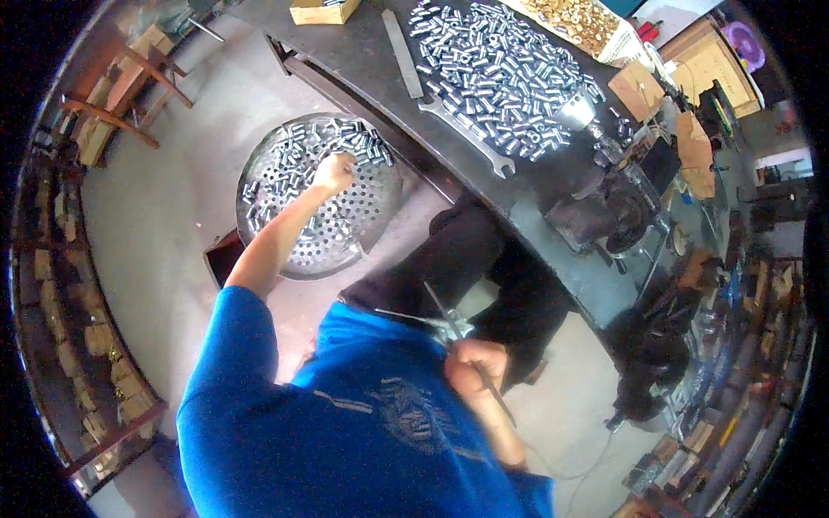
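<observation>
A round perforated metal tray (376, 203) stands low at the left, with many short shiny metal sleeves (289, 181) scattered over it, mostly toward its far and left parts. My left hand (335, 173) reaches down among them with its fingers curled closed; what they pinch, if anything, is hidden. Close to my body, my right hand (477, 367) is closed around a thin dark metal rod (499, 401) that slants through the fist. Beside its fingers are shiny metal pieces (455, 328) and another slim rod (401, 316), too blurred to tell apart.
On the dark workbench (350, 56) lie a large heap of metal sleeves (501, 78), an open-ended wrench (466, 134) and a flat metal bar (401, 52). Brass-coloured parts (579, 17) are behind. A dark machine (613, 211) stands at the right; a wooden stool (129, 86) is far left.
</observation>
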Available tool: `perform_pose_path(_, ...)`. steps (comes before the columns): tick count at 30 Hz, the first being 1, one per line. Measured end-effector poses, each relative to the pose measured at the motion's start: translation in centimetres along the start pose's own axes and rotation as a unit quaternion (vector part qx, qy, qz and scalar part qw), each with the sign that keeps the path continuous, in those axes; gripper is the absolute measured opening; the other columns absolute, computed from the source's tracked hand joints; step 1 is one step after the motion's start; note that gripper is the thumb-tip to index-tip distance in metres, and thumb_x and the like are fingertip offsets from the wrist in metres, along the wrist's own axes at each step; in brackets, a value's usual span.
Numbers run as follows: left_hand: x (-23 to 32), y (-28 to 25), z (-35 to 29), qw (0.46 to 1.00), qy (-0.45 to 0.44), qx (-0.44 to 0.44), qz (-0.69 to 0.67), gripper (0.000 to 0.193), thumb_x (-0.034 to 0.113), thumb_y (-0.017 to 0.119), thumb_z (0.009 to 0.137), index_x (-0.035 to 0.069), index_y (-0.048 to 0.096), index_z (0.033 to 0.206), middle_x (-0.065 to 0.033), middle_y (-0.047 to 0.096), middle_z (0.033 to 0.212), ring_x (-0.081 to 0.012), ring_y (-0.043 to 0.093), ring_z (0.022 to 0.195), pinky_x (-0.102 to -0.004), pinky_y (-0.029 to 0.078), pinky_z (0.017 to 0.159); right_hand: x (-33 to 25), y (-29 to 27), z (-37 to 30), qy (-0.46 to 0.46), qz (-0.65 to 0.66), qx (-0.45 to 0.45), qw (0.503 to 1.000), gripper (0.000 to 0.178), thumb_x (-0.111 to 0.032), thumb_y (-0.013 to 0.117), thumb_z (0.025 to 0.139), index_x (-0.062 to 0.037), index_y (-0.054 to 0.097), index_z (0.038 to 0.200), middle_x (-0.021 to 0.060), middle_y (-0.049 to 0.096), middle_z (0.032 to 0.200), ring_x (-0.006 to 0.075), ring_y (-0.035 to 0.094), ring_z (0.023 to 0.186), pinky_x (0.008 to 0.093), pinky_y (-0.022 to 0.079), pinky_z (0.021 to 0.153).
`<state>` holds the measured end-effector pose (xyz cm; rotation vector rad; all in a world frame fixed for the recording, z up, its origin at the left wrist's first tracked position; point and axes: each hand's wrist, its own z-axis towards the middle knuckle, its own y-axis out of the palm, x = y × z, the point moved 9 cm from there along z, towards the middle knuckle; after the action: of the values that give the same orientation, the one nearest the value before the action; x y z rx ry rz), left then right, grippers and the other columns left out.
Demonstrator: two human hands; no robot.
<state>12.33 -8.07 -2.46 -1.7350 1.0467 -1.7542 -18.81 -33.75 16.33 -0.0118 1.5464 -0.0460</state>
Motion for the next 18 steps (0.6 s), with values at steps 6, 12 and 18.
perform_pose_path(6, 2.7, 2.8, 3.1, 0.963, -0.02, -0.048, 0.266, 0.023, 0.021, 0.06, 0.07, 0.006, 0.064, 0.087, -0.0178, 0.063, 0.09, -0.0312, 0.062, 0.084, -0.04, 0.05, 0.075, 2.1, -0.5, -1.2, 0.037, 0.017, 0.007, 0.999, 0.021, 0.01, 0.052, 0.068, -0.0043, 0.047, 0.053, -0.0023, 0.048, 0.054, 0.0072, 0.044, 0.049, 0.0218, 0.031, 0.044)
perform_pose_path(12, 2.3, 2.8, 2.4, 0.952, -0.042, -0.056, 0.299, 0.024, 0.023, 0.06, 0.068, 0.008, 0.066, 0.086, -0.0153, 0.065, 0.087, -0.0303, 0.063, 0.084, -0.0395, 0.051, 0.073, 2.0, -0.5, -1.5, 0.007, 0.017, 0.009, 1.0, 0.014, 0.006, 0.058, 0.07, -0.004, 0.054, 0.061, 0.0002, 0.052, 0.058, 0.0083, 0.047, 0.051, 0.0212, 0.035, 0.045)
perform_pose_path(18, 2.7, -0.4, -0.2, 0.982, -0.015, 0.012, 0.189, 0.021, 0.022, 0.063, 0.063, 0.011, 0.066, 0.08, -0.0137, 0.064, 0.076, -0.0305, 0.062, 0.069, -0.0374, 0.051, 0.064, 3.1, -0.5, -1.6, 0.069, 0.055, 0.018, 0.996, 0.016, 0.004, 0.058, 0.067, -0.0029, 0.048, 0.057, 0.0026, 0.047, 0.055, 0.0094, 0.043, 0.047, 0.0233, 0.032, 0.043)
